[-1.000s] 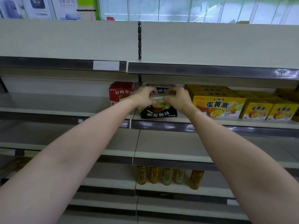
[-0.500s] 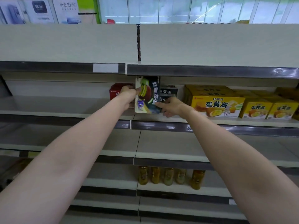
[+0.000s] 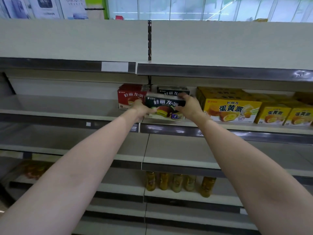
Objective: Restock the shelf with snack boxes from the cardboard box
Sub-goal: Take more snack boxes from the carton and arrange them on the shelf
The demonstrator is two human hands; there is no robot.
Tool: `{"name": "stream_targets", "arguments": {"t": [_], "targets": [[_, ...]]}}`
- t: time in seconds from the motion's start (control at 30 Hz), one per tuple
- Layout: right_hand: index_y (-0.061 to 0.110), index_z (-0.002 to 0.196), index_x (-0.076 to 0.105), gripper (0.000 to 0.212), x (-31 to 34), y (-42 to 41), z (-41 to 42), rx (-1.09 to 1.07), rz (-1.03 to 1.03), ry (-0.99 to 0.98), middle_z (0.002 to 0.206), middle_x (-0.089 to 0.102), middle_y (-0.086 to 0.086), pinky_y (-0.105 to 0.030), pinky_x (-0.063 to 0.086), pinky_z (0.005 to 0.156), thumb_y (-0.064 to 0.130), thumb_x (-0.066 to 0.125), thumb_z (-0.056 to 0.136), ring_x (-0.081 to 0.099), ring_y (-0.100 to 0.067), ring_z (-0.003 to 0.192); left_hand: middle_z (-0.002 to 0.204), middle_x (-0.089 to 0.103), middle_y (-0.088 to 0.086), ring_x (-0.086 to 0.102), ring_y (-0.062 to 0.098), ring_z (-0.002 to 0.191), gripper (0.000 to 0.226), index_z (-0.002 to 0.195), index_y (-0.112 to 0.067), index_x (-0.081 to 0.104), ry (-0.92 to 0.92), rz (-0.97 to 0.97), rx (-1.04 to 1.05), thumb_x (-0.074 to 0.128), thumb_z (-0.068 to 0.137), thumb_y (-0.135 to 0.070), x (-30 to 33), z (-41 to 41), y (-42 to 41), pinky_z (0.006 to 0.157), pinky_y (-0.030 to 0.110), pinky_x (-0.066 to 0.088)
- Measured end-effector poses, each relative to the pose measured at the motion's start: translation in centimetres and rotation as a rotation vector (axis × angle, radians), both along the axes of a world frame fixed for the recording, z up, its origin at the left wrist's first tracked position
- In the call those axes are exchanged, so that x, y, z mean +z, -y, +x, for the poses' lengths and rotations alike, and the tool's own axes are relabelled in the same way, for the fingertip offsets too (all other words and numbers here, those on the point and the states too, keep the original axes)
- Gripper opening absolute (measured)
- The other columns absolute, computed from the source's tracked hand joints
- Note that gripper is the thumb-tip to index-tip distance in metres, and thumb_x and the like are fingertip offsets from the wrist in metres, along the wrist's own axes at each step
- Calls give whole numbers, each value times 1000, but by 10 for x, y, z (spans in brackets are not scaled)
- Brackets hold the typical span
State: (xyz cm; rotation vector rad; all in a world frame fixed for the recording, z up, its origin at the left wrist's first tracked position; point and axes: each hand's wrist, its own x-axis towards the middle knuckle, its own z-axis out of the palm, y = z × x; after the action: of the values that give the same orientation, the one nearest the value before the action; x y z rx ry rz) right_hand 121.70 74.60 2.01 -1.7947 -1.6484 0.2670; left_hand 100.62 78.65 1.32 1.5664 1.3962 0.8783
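Squarely between both hands' grip: black snack box point(image 3: 165, 106)

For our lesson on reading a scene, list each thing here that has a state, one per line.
Black snack box: upright, front outward, held at the shelf edge.
Left hand: grips its left end.
Right hand: grips its right end.
Red snack box: standing on the shelf.
Large yellow pie box: standing, front outward.

2 black boxes point(image 3: 165, 106), 1 red box point(image 3: 130, 97), 3 yellow boxes point(image 3: 232, 110), 5 bottles point(image 3: 176, 184).
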Motion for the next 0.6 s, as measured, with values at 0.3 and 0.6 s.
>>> {"name": "stream_targets", "arguments": {"t": [0.3, 0.6], "targets": [[5, 136, 46, 62, -25, -7, 8, -165, -74, -114, 136, 53, -18, -39, 48, 95, 19, 78, 84, 57, -35, 120, 126, 65, 11, 60, 28, 117, 55, 125, -6, 60, -238, 80, 40, 84, 76, -13, -17, 24, -14, 102, 39, 48], [8, 135, 50, 50, -38, -32, 25, -160, -95, -88, 131, 61, -13, -33, 46, 93, 19, 70, 90, 58, -32, 119, 137, 58, 10, 54, 28, 127, 63, 136, -8, 52, -255, 193, 47, 81, 80, -11, -23, 47, -40, 103, 32, 41]]}}
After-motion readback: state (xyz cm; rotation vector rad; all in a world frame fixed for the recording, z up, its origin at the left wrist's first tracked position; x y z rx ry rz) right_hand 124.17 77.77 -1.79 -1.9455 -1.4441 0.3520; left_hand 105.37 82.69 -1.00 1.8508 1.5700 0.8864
